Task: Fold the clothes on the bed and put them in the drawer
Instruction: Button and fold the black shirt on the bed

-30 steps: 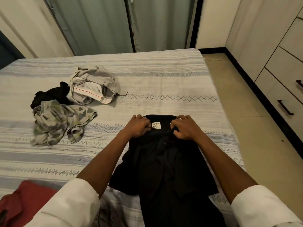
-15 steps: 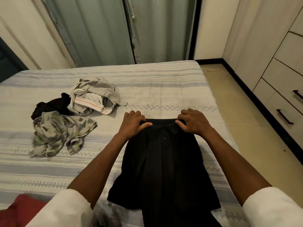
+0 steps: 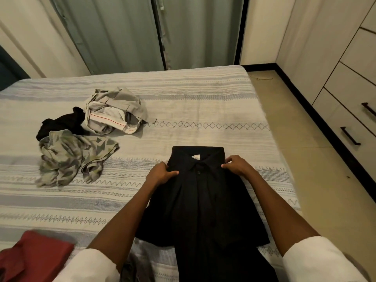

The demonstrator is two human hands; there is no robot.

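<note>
Now black shirt (image 3: pixel 203 200) flat on bed (image 3: pixel 203 110), collar between both hands' pinching grip: left hand (image 3: pixel 160 175), right hand (image 3: pixel 237 164).

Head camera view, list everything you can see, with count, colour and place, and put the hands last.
black collared shirt: one, black, near bed edge, centre
camouflage-print garment: one, grey-green, crumpled, left
grey trousers: one, grey, bunched, behind the camouflage
crumpled black cloth: one, black, far left
red garment: one, red, bottom left corner
striped bedspread: one, white and blue-grey
drawer handles: two, dark, right
curtains: grey-green, behind bed
left hand: grips shirt's left shoulder
right hand: pinches shirt's right shoulder
</note>
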